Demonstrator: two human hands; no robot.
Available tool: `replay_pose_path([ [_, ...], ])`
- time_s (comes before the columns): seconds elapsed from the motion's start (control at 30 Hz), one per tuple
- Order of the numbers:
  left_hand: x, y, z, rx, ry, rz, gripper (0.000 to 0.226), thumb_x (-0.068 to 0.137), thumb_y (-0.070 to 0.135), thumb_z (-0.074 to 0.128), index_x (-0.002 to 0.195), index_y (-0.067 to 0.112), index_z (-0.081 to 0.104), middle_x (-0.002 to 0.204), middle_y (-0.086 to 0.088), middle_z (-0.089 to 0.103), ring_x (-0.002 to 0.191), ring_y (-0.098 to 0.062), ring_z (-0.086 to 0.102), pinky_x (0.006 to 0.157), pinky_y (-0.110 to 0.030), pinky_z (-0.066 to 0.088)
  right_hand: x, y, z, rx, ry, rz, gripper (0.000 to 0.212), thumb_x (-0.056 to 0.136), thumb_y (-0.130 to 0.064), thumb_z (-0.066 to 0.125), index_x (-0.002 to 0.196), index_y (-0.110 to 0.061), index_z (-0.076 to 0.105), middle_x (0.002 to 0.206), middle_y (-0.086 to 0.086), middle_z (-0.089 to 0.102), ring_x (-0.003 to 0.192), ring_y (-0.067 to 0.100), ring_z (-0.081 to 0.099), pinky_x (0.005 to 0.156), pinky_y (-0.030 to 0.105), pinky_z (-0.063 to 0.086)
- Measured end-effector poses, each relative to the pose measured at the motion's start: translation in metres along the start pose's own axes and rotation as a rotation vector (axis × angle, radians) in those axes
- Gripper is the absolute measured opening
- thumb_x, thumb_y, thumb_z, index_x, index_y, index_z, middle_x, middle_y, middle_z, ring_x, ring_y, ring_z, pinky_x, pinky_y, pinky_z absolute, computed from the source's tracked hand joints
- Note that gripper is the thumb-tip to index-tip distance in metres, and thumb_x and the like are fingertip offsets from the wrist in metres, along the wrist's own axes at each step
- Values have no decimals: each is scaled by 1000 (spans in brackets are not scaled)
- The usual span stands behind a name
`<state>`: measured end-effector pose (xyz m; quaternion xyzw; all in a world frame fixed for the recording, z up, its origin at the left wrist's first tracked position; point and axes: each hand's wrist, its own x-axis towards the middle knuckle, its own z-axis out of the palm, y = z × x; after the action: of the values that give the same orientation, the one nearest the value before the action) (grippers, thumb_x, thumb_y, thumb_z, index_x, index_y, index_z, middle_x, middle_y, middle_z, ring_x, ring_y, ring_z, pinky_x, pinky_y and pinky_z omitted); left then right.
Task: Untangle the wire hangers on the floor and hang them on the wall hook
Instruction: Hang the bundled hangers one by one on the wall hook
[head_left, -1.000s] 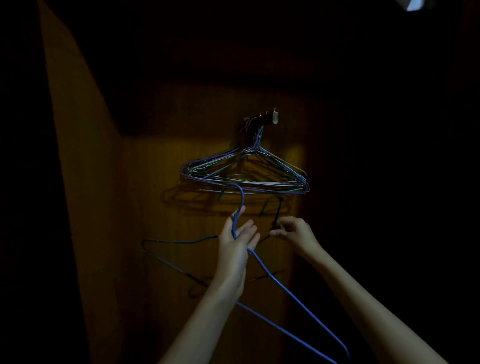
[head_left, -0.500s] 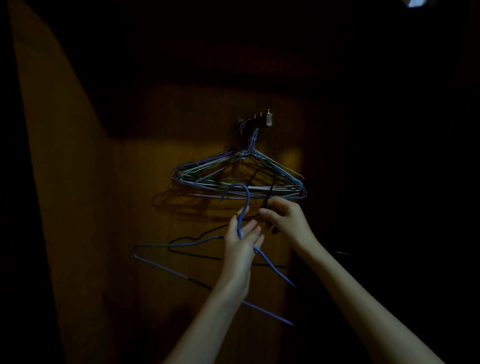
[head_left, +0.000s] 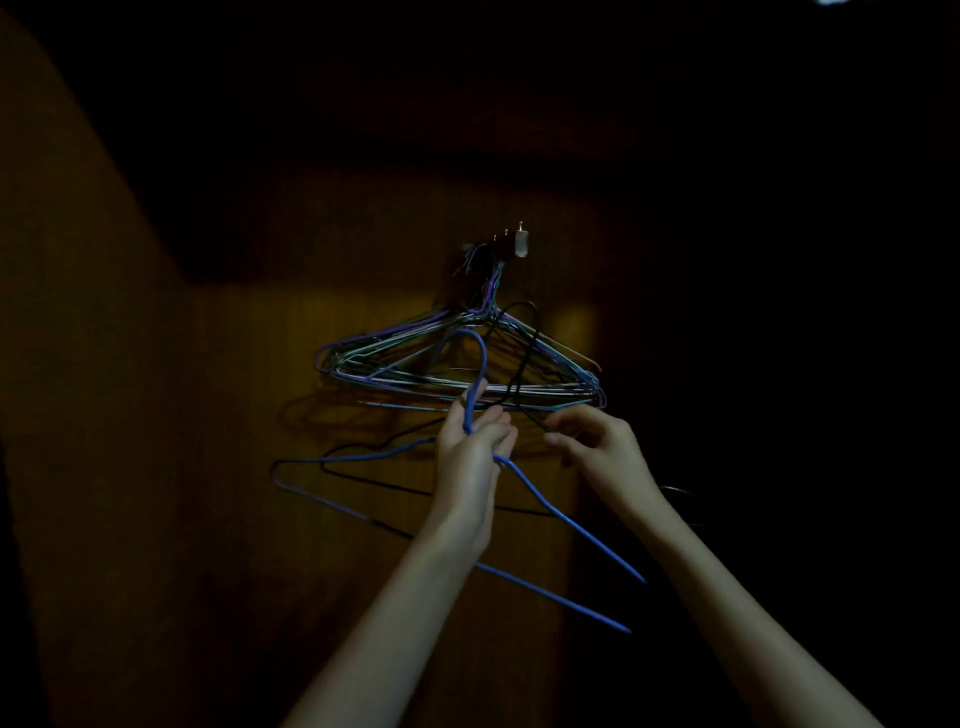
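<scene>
A bundle of several wire hangers (head_left: 457, 369) hangs from the wall hook (head_left: 511, 244) on the dim wooden wall. My left hand (head_left: 470, 447) grips the neck of a blue wire hanger (head_left: 566, 519), whose hook curves up in front of the hung bundle. My right hand (head_left: 597, 441) pinches the neck of a black wire hanger (head_left: 524, 353), its hook reaching up just below the wall hook. The black hanger's body (head_left: 363, 449) runs left behind the blue one. Both held hangers are lifted off the floor.
The room is very dark. A lit patch of brown wooden wall (head_left: 260, 364) surrounds the hook; the wall's left part angles toward me. The right side is black and nothing can be made out there.
Both hands have risen toward the wall hook with their hangers. The black hanger's hook has moved up over the hung bundle, and the blue hook has risen in front of it.
</scene>
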<state>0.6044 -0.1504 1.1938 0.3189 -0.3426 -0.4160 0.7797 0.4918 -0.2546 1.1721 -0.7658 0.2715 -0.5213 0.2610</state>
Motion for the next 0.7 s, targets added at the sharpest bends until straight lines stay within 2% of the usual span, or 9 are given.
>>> replay_pose_path([
  [0.1,9,1,2,17,-24,37,37,97,0,42,131,13,47,140,-22,42,129,-30,46,108,-36,38,11,-4,-1,-44,97,-61,17,82,-5,66,89,-21,68,87,-10,66,85,1,61,79,15,48],
  [0.17,17,4,3,3,-16,62,35,99,7,40,132,11,46,142,-22,40,131,-31,43,106,-34,38,22,-11,-5,-104,162,-120,15,83,-7,66,95,-16,70,91,-5,67,91,8,62,85,20,47],
  [0.33,37,14,3,-45,6,94,31,101,21,37,127,10,50,143,-27,37,132,-33,41,101,-33,39,66,-28,-17,-136,277,-189,14,86,-13,65,98,-15,71,90,-3,68,88,14,64,76,29,53],
  [0.5,48,17,-4,25,-14,203,31,102,24,30,123,14,52,142,-25,40,131,-30,42,104,-33,39,114,-19,-9,-172,292,-125,12,87,-21,64,96,-23,71,88,-8,67,84,13,64,77,43,56],
  [0.6,54,19,-6,82,-15,247,32,103,23,28,124,13,51,141,-24,41,131,-29,43,105,-33,39,137,-7,-1,-213,257,-66,13,88,-23,62,99,-24,70,92,-7,67,90,12,63,81,43,54],
  [0.7,60,20,-6,128,-7,274,31,103,21,27,121,13,51,140,-24,43,130,-28,45,105,-33,40,154,3,6,-286,230,-20,15,89,-24,60,102,-24,69,100,-5,67,94,10,60,81,35,51],
])
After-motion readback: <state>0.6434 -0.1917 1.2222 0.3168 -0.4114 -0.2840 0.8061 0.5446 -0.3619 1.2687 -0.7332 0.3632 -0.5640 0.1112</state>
